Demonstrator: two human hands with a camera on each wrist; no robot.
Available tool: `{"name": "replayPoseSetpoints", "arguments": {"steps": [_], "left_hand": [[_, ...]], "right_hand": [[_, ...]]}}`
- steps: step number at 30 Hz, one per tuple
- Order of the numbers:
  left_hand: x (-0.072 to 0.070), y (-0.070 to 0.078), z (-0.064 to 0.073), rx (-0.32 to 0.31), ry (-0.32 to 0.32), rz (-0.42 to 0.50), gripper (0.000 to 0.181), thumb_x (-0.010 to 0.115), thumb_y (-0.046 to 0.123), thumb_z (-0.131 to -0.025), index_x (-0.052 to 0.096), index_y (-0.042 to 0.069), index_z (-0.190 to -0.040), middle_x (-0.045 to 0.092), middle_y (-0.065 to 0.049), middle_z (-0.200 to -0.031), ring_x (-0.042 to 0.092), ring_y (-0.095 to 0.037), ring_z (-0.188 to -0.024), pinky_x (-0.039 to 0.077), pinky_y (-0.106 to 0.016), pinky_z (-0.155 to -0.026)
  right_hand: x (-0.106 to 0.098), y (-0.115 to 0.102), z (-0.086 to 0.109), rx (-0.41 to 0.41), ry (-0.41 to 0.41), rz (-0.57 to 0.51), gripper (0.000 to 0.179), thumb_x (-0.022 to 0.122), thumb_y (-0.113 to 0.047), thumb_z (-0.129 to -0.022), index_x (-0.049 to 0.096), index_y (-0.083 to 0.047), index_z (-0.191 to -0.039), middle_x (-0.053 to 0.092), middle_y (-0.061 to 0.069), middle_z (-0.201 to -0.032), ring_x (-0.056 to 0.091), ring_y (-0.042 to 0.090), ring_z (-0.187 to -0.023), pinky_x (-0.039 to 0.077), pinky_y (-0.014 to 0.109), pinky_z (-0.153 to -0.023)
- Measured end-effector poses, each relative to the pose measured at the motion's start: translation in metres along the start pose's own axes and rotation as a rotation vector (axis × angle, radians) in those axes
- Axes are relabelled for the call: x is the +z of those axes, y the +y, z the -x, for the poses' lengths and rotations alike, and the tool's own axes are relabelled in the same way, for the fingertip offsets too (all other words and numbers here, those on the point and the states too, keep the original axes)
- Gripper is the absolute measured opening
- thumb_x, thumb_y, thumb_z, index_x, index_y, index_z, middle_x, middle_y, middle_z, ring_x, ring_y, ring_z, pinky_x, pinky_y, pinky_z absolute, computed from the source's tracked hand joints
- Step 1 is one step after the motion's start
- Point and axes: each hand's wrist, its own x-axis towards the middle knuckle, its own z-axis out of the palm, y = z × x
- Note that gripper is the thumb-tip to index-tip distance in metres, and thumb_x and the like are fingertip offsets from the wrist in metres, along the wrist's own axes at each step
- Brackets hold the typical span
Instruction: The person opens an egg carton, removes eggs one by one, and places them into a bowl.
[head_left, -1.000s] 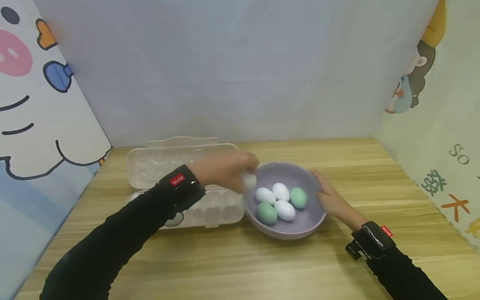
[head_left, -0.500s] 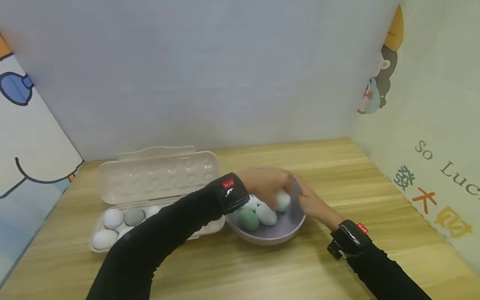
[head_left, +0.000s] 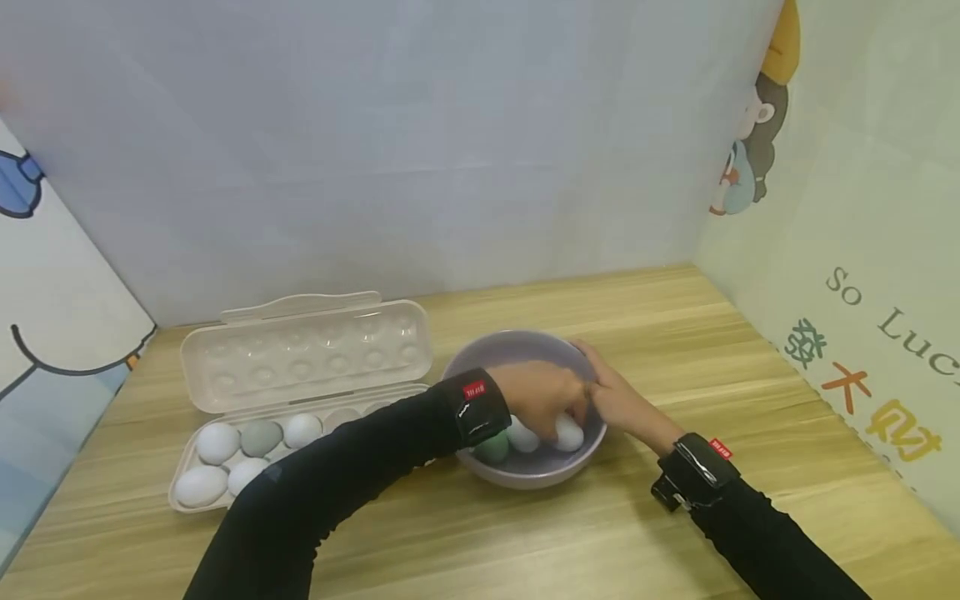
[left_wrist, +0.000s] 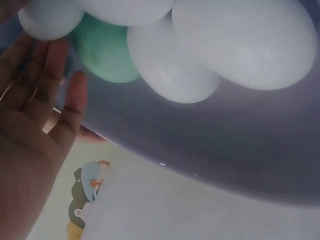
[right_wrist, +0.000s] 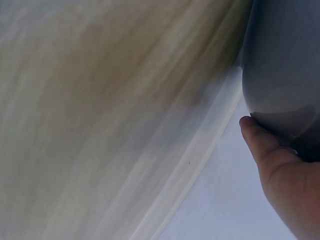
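Inside the purple bowl (head_left: 525, 481), my left hand (head_left: 542, 392) reaches down with bent fingers at a white egg (head_left: 569, 434). The left wrist view has that egg (left_wrist: 50, 19) between the fingertips and what shows of the thumb in the corner. A green egg (left_wrist: 106, 52) and several white eggs lie close by in the bowl. My right hand (head_left: 626, 404) holds the bowl's right rim. From the right wrist, its thumb (right_wrist: 257, 137) lies against the bowl's outer wall (right_wrist: 285, 60), while the other fingers are mostly hidden.
Left of the bowl, a clear plastic egg carton (head_left: 300, 354) lies with its lid laid back. Several white eggs and a grey-green egg (head_left: 261, 437) sit in its left cells. My left forearm crosses over its right part. A pale wall stands behind the wooden table (head_left: 420, 550).
My left hand has carried a white egg rightward from the bowl's left edge and lowered it among the other eggs. The right hand keeps hold of the rim. The head view has swung right.
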Motion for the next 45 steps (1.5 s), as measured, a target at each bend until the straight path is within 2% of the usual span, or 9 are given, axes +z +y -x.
{"name": "replayPoseSetpoints", "arguments": {"steps": [8, 14, 19, 24, 29, 34, 39, 41, 45], "left_hand": [[0.007, -0.005, 0.010, -0.056, 0.006, 0.000, 0.025, 0.075, 0.016, -0.068, 0.066, 0.016, -0.091, 0.061, 0.010, -0.085, 0.053, -0.004, -0.078, 0.043, -0.018, -0.072], [-0.014, -0.007, 0.033, -0.158, 0.058, 0.038, 0.037, 0.073, 0.021, -0.072, 0.061, 0.015, -0.106, 0.061, 0.003, -0.100, 0.054, -0.008, -0.089, 0.043, -0.023, -0.078], [-0.039, -0.010, 0.082, -0.265, 0.133, 0.021, 0.039, 0.068, 0.021, -0.077, 0.057, 0.013, -0.114, 0.058, -0.001, -0.106, 0.052, -0.013, -0.095, 0.043, -0.028, -0.083], [-0.045, -0.015, 0.149, -0.368, 0.191, -0.008, 0.033, 0.068, 0.017, -0.076, 0.060, 0.010, -0.108, 0.058, -0.004, -0.096, 0.054, -0.017, -0.088, 0.046, -0.030, -0.076], [-0.028, -0.023, 0.206, -0.500, 0.178, -0.005, 0.031, 0.070, 0.014, -0.073, 0.061, 0.007, -0.101, 0.060, -0.006, -0.093, 0.056, -0.021, -0.086, 0.047, -0.034, -0.077], [0.006, -0.032, 0.242, -0.648, 0.104, 0.050, 0.027, 0.069, 0.018, -0.075, 0.061, 0.010, -0.100, 0.059, -0.002, -0.090, 0.055, -0.018, -0.084, 0.047, -0.036, -0.074], [0.040, -0.037, 0.252, -0.761, 0.076, 0.135, 0.029, 0.065, 0.027, -0.079, 0.060, 0.012, -0.103, 0.059, -0.001, -0.096, 0.054, -0.019, -0.088, 0.045, -0.042, -0.078], [0.051, -0.040, 0.251, -0.781, 0.100, 0.109, 0.028, 0.064, 0.032, -0.078, 0.060, 0.015, -0.100, 0.059, 0.001, -0.093, 0.053, -0.017, -0.084, 0.046, -0.040, -0.075], [0.060, -0.045, 0.240, -0.799, 0.162, 0.030, 0.021, 0.066, 0.034, -0.072, 0.056, 0.018, -0.081, 0.054, 0.005, -0.074, 0.049, -0.015, -0.067, 0.043, -0.035, -0.059]], "right_hand": [[0.004, -0.001, -0.008, -0.032, -0.027, 0.007, 0.066, 0.028, 0.009, -0.078, 0.017, -0.013, -0.140, 0.025, 0.022, -0.140, 0.025, 0.039, -0.126, 0.024, 0.059, -0.099], [0.005, 0.000, -0.012, 0.020, -0.060, -0.018, 0.064, 0.028, 0.006, -0.081, 0.015, -0.015, -0.140, 0.021, 0.022, -0.142, 0.026, 0.042, -0.124, 0.035, 0.058, -0.091], [0.004, 0.004, -0.015, 0.030, -0.055, -0.038, 0.062, 0.029, 0.006, -0.082, 0.017, -0.013, -0.140, 0.023, 0.022, -0.141, 0.031, 0.044, -0.120, 0.044, 0.053, -0.083], [-0.002, 0.005, -0.014, 0.018, -0.037, 0.003, 0.061, 0.028, 0.006, -0.082, 0.018, -0.011, -0.139, 0.022, 0.022, -0.141, 0.027, 0.044, -0.123, 0.038, 0.057, -0.087], [-0.015, 0.007, -0.009, 0.027, -0.029, 0.022, 0.060, 0.027, 0.006, -0.083, 0.015, -0.010, -0.140, 0.019, 0.023, -0.142, 0.026, 0.046, -0.123, 0.037, 0.058, -0.088], [-0.027, 0.010, -0.003, 0.028, -0.014, 0.027, 0.061, 0.027, 0.006, -0.083, 0.016, -0.011, -0.140, 0.018, 0.024, -0.142, 0.026, 0.046, -0.122, 0.040, 0.058, -0.084], [-0.034, 0.016, 0.001, 0.022, -0.002, 0.026, 0.063, 0.027, 0.008, -0.081, 0.016, -0.011, -0.140, 0.018, 0.024, -0.142, 0.026, 0.046, -0.122, 0.037, 0.060, -0.087], [-0.037, 0.017, 0.001, 0.017, -0.001, 0.039, 0.063, 0.028, 0.009, -0.081, 0.015, -0.009, -0.140, 0.017, 0.024, -0.142, 0.025, 0.046, -0.123, 0.034, 0.060, -0.090], [-0.041, 0.018, 0.004, 0.042, 0.010, 0.037, 0.063, 0.027, 0.008, -0.082, 0.013, -0.010, -0.141, 0.015, 0.026, -0.142, 0.026, 0.049, -0.121, 0.041, 0.058, -0.082]]}}
